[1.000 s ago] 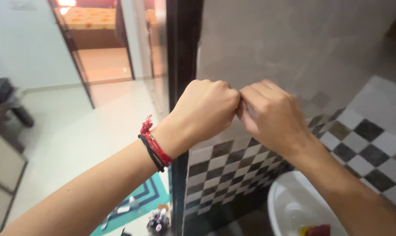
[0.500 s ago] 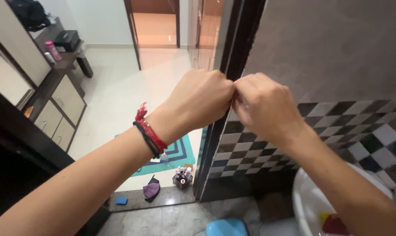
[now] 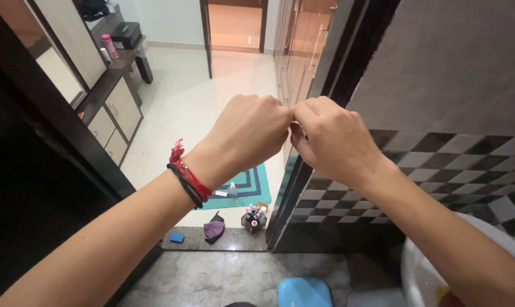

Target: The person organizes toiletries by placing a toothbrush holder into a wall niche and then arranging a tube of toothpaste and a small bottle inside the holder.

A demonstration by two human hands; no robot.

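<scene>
Knuckles meet in mid-air as the left hand (image 3: 251, 133), red and black thread bracelets (image 3: 188, 181) at its wrist, and right hand (image 3: 331, 142) stay curled fist-to-fist, fingertips pinching something hidden, while the view has swung toward the doorway's teal striped mat (image 3: 247, 185).

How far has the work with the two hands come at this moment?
Nothing finished shows. In hand: the left hand and right hand, both closed, meet at the fingertips and seem to pinch something too small to identify. What is left cannot be judged; the items on the floor by the teal mat lie untouched.
</scene>
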